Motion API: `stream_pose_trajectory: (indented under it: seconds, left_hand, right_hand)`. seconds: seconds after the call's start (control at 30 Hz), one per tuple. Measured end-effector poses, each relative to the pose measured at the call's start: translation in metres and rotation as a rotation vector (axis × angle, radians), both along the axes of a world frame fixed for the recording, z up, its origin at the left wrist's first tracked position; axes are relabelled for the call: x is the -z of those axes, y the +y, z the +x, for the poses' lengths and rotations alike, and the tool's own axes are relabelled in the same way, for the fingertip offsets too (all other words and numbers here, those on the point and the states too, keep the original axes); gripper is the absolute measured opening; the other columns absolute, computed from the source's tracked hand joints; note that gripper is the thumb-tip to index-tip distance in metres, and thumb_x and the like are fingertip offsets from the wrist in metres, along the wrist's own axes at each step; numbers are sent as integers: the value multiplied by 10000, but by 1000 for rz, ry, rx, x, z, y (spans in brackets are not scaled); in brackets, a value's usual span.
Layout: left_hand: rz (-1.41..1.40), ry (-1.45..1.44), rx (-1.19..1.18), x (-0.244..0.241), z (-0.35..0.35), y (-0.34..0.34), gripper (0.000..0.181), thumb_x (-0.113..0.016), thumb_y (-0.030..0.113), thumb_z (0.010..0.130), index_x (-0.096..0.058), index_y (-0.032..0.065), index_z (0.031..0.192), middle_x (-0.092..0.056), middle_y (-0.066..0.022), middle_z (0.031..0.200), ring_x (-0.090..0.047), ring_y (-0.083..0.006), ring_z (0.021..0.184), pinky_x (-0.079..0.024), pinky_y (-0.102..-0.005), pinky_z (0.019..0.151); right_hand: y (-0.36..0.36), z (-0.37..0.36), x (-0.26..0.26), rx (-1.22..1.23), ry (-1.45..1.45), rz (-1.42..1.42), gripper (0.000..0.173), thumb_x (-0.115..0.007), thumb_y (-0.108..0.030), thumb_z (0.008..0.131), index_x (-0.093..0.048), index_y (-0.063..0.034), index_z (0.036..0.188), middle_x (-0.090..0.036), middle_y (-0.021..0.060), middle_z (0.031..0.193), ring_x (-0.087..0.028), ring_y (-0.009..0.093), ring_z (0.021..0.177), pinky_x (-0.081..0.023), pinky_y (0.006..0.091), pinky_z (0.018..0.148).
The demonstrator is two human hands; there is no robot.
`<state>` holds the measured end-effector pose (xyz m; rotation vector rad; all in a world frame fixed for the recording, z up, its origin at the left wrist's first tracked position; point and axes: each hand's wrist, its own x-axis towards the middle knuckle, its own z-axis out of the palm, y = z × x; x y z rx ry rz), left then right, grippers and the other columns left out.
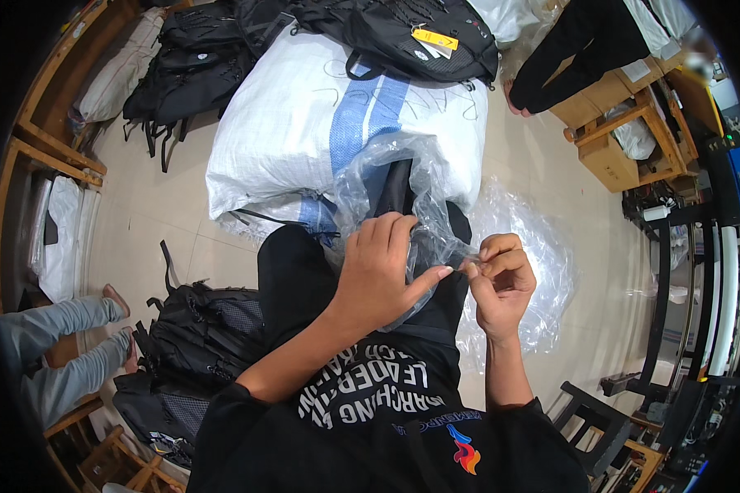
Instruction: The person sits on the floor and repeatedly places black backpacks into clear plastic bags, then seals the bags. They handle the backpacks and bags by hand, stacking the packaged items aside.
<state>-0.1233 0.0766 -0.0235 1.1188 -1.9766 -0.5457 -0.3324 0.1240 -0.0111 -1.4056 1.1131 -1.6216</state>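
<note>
A clear plastic bag (428, 154) lies crumpled over my lap, its upper part standing up against a large white woven sack (271, 129) with blue stripes. Something black shows inside or behind the film; I cannot tell which. My left hand (376, 265) lies across the bag with its thumb stretched toward the right; its palm side is hidden. Fingertips of my right hand (499, 277) pinch a gathered edge of the plastic, close to the left thumb. On the floor to the right, more clear plastic bags (530, 246) are spread in a loose heap.
Black backpacks lie on the sack, one with a yellow tag (435, 39); other black backpacks (191, 345) sit at my left. One person's legs (68, 336) are at left, another's (567, 55) at upper right. Cardboard boxes (607, 163) and a large machine (715, 296) stand right.
</note>
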Motion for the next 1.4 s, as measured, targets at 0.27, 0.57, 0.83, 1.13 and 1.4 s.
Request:
stream_pose_trajectory:
  seconds: [0.27,0.57,0.83,1.13,1.4]
  left_hand:
    - [102,-81,31,13,5,-13,299,-863,291,965,-670,81,1055,-656,-94,1141,-645,-342,1086,-489,-485,920]
    - [726,578,304,-4,46,-7,140,-639,149,1169,-562,35,1144,-624,10,856,-600,-60,769,-501,-266,717]
    - [887,607,191,-1,36,5,141,-652,169,1164,-566,62,1133,-479,91,701,-390,14,632,-263,-253,555]
    - [654,582,59,-2,69,2,124,-645,144,1162,-589,37,1135,-470,112,674,-366,19,610,-258,-236,549]
    - [665,801,69,-20,104,9,85,-578,122,1197,-509,73,1206,-431,144,716,-297,33,619,-214,-217,554]
  right_hand:
    - [4,-2,-4,96,78,-26,182,-670,167,993,-692,16,1092,-620,141,1222,-676,146,972,-636,323,881]
    - [6,-7,40,193,-82,257,238,-679,47,1094,-727,44,1327,-704,131,1260,-736,175,1054,-669,379,972]
    - [-16,22,45,194,-314,256,544,-794,93,997,-496,-33,1435,-581,93,1241,-746,202,1020,-677,410,935]
    - [-33,21,110,273,-411,386,669,-820,52,998,-441,-56,1540,-547,136,1337,-718,211,1084,-663,385,946]
    - [0,-107,143,612,6,425,698,-721,-6,1075,-312,-34,1640,-686,161,1236,-700,188,1001,-610,348,951]
